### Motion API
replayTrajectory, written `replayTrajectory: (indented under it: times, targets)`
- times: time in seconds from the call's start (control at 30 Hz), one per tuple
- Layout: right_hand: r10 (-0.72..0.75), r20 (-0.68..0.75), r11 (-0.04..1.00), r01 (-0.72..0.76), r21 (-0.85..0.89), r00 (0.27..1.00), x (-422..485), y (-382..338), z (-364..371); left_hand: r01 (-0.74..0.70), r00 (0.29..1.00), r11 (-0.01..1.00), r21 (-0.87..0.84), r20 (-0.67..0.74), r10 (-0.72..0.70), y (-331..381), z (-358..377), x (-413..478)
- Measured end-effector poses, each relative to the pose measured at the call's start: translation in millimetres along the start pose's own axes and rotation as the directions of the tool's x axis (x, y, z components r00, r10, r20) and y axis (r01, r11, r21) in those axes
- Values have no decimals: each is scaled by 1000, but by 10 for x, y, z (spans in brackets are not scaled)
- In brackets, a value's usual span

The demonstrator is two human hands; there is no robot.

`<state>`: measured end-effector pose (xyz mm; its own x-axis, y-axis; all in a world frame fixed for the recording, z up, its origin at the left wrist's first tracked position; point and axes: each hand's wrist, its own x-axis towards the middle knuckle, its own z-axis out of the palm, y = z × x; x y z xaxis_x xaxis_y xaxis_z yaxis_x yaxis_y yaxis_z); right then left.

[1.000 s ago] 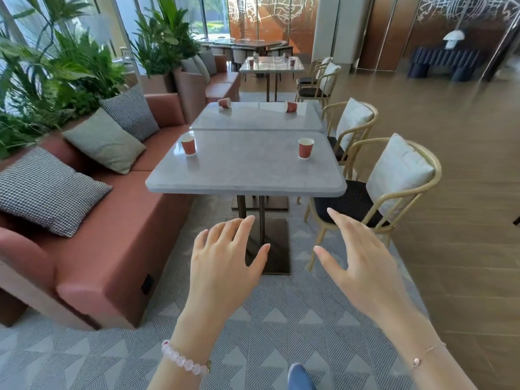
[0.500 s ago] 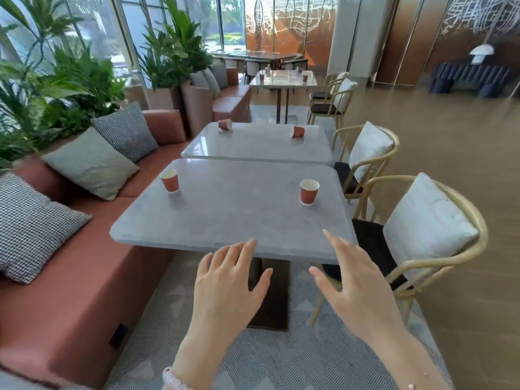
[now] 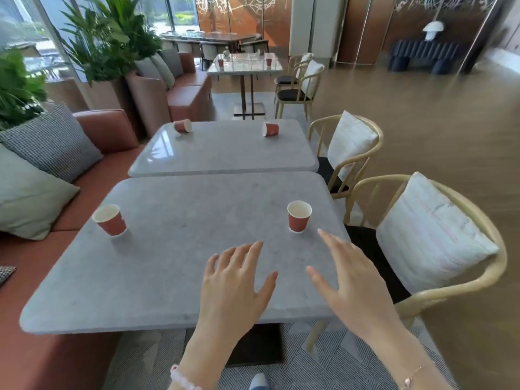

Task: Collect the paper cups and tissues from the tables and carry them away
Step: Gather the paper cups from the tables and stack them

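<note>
Two upright red paper cups stand on the near grey table (image 3: 168, 277): one at the left (image 3: 110, 220), one at the right (image 3: 299, 216). On the second table (image 3: 225, 156) behind it, two more red cups lie on their sides, left (image 3: 183, 126) and right (image 3: 271, 129). My left hand (image 3: 235, 285) hovers over the near table's front part, fingers spread and holding nothing. My right hand (image 3: 349, 280) is stretched out open, its fingertips a little short of the right upright cup. I see no tissues on these two tables.
A red sofa (image 3: 36, 319) with cushions runs along the left. Wooden chairs with white cushions (image 3: 430, 243) stand on the right. A third table (image 3: 244, 64) with small cups is farther back. Plants (image 3: 107, 38) line the windows; wooden floor lies to the right.
I have walked up to the near table, which now fills the view. Both hands have come forward over its top, the right one nearing the right cup.
</note>
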<state>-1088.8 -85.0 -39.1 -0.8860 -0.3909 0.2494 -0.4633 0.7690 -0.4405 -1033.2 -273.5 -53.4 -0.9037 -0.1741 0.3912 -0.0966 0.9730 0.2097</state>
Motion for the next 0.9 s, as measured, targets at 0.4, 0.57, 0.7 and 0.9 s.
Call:
replayTrajectory:
  times: [0.4,0.57,0.7,0.9]
  targets:
    - [130,12,991,-130,-8,991,917,142,501,-103,988,989,-110,104,114,-464,610,962]
    - [144,22,989,-144,-29,989,1111,271,640,-101,981,987,-126,151,120,-500,833,1132]
    - [136,34,991,-135,-22,990,1210,383,738,-78,981,990,-119,165,97,-492,938,1239]
    - [141,44,990,-141,-1,989,1254,619,880,-33,979,992,-120,197,56,-440,1072,1308]
